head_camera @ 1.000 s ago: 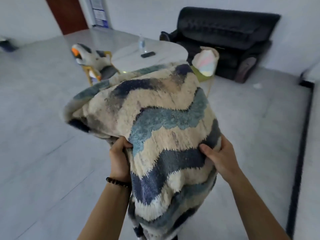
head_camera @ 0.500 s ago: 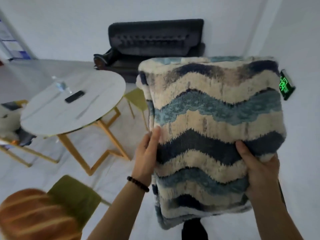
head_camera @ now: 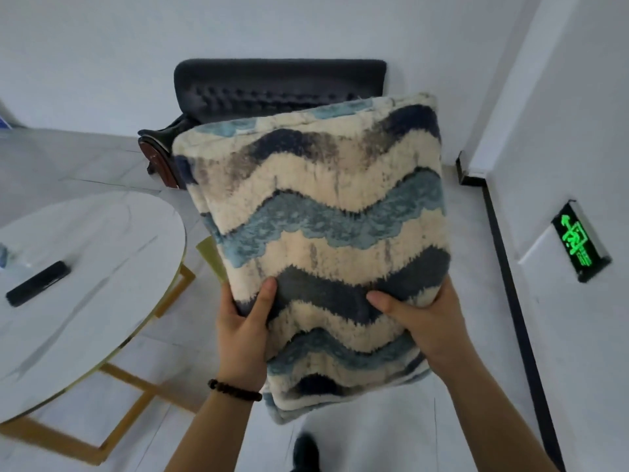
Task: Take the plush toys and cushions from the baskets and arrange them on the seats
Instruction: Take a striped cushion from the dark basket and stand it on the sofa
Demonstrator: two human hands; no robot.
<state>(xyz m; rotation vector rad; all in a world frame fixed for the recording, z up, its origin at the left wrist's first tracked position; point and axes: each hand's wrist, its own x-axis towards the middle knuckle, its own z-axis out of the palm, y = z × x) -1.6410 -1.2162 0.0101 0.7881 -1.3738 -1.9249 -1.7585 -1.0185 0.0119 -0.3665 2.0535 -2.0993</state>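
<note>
A large square cushion point(head_camera: 320, 226) with cream, blue and dark wavy stripes fills the middle of the view, held up in the air. My left hand point(head_camera: 243, 332) grips its lower left edge, with a bead bracelet on that wrist. My right hand point(head_camera: 429, 321) grips its lower right edge, thumb across the front. Beyond the cushion a dark tufted sofa point(head_camera: 272, 86) stands against the back wall; its seat is hidden by the cushion.
A round white marble table point(head_camera: 102, 267) on a gold frame stands at the left, with a black phone point(head_camera: 37, 283) on it. A green chair seat point(head_camera: 211, 258) peeks out behind the cushion. A white wall with a green exit sign point(head_camera: 575, 241) runs along the right.
The view has moved closer to the sofa. The cushion now sits more centred and slightly tilted. The bread-shaped plush and green chair at lower left have dropped out of view.
</note>
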